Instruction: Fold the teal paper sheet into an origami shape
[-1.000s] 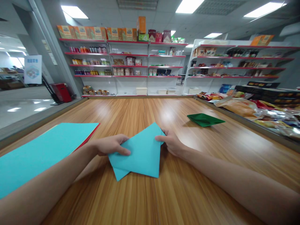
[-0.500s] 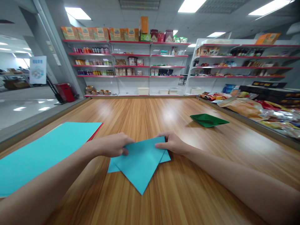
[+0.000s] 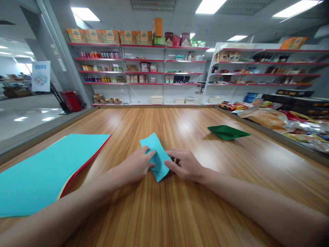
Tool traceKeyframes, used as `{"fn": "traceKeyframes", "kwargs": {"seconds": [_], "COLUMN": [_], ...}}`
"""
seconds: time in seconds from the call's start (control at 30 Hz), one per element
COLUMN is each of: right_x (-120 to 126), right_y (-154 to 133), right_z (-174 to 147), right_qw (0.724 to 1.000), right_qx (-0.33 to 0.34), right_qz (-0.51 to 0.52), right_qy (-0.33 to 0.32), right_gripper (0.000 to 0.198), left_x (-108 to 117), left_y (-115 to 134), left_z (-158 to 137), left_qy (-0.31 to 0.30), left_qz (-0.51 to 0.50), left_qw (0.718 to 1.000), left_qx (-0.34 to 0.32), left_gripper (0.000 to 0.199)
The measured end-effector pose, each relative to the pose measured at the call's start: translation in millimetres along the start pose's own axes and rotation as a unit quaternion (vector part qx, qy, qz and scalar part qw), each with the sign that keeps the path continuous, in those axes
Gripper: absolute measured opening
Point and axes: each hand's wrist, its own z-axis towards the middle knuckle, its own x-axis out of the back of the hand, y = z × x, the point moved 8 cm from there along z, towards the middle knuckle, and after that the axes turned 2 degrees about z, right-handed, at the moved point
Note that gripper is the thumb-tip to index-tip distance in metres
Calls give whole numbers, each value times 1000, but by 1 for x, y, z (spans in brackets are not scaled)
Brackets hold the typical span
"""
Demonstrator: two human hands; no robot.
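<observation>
A small folded piece of light-blue paper [image 3: 159, 158] is held raised between my hands over the middle of the wooden table, tilted on edge. My left hand [image 3: 137, 164] grips its left side, thumb and fingers curled round it. At its right edge my right hand [image 3: 189, 164] has the thumb on the near face; the other fingertips are partly behind the edge. Farther off to the right lies a folded dark-green paper [image 3: 227, 132] with raised sides. On the left rests a stack of large sheets [image 3: 48, 168], light blue on top, with cream and red edges below.
The wooden table [image 3: 123, 212] has a raised rim [image 3: 159, 106]. Packaged snacks [image 3: 272, 120] and black trays [image 3: 295, 101] stand beyond its right edge. Stocked shelves [image 3: 144, 60] line the back, and a red box-like object [image 3: 72, 101] stands on the floor at left.
The light-blue paper has turned from lying wide with a point toward me to standing narrow and upright. Both hands have shifted with it, my left one lower and to the right.
</observation>
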Motion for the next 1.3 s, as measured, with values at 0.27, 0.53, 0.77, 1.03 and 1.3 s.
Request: {"fn": "traceKeyframes", "kwargs": {"seconds": [0.27,0.53,0.77,1.03,1.3], "right_x": [-11,-23,-19,-10,-18], "right_y": [-23,-15,-17,16,31], "right_z": [0,-1,0,2,3], "right_qw": [984,982,986,982,988], "right_qx": [122,146,135,100,69], "right_qz": [-125,-92,-77,-128,-76], "right_qy": [-36,-80,-58,-102,-118], "right_gripper": [21,19,15,33,33], "left_x": [5,16,0,5,16], "left_y": [-12,10,39,-11,-18], "left_z": [1,-1,-16,-12,-15], "left_qy": [-58,-78,-99,-243,-217], "left_qz": [-220,-230,-51,-169,-57], "left_qw": [967,970,994,944,968], "left_qx": [-111,-28,2,-144,-115], "left_gripper": [39,31,43,59,54]}}
